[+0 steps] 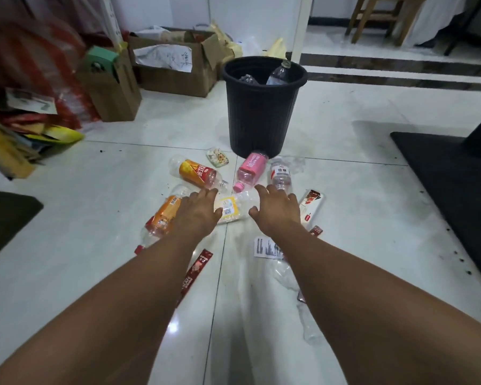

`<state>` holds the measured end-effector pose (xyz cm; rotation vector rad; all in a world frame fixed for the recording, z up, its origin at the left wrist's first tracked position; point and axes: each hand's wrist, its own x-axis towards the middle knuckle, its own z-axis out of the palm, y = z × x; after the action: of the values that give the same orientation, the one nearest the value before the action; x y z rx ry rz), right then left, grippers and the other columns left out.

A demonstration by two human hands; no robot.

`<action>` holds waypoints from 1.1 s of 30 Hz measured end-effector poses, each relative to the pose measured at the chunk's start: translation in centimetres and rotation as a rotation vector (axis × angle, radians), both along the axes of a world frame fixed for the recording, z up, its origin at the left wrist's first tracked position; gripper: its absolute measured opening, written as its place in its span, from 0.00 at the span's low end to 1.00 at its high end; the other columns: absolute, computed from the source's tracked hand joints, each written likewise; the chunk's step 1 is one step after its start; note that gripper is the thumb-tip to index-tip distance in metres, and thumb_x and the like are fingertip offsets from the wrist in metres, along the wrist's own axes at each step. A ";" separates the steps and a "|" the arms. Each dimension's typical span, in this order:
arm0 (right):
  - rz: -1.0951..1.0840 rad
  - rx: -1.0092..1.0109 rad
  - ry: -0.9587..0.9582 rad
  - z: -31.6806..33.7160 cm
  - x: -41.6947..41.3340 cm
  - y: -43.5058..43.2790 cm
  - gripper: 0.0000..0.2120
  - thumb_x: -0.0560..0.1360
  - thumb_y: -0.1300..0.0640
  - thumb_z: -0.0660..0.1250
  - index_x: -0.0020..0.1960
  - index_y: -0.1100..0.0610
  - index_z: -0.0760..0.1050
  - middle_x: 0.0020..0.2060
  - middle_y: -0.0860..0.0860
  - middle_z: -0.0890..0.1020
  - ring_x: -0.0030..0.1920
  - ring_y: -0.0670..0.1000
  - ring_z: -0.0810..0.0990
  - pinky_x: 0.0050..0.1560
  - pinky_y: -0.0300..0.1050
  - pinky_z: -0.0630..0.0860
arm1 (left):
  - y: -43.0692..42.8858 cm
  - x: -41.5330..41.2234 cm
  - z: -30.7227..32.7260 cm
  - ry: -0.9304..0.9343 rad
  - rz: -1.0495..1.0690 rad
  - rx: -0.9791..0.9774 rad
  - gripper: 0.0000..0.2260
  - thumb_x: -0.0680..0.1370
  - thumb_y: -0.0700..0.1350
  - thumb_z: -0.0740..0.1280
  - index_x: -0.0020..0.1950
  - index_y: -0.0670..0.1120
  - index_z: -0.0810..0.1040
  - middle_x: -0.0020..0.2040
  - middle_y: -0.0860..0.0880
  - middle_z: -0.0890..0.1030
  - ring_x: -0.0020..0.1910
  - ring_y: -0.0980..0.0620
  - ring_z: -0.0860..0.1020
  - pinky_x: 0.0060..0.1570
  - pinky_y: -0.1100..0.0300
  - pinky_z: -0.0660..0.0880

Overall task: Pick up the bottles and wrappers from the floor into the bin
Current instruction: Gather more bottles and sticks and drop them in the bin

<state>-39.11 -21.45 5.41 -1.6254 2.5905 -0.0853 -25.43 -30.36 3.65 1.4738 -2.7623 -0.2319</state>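
Yellow-labelled bottle (232, 207) lies on the floor (358, 190) between left hand (199, 211) and right hand (277, 208), both spread wide and empty, seemingly to scoop it; bin (261, 120) stands beyond at twelve o'clock.

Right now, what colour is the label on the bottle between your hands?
Yellow. The label on the clear bottle shows best in the head view.

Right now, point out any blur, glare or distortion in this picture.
Head view: the red plastic bags at upper left are smeared with blur; a small glare spot sits on the glossy white tiled floor; wide-angle bending curves the tile seams; the black ribbed plastic bin is sharp.
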 end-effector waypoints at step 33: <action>-0.166 0.147 -0.012 -6.6 -1.4 9.0 0.25 0.79 0.47 0.58 0.74 0.52 0.59 0.67 0.54 0.70 0.66 0.57 0.70 0.61 0.50 0.65 | 6.4 3.7 -10.0 -0.098 0.095 0.314 0.17 0.75 0.38 0.61 0.63 0.40 0.63 0.61 0.41 0.66 0.58 0.40 0.72 0.54 0.49 0.72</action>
<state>-40.51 -12.48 -1.19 -1.3573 2.6471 0.0831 -21.78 -23.94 -6.39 1.7199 -2.8220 -0.6347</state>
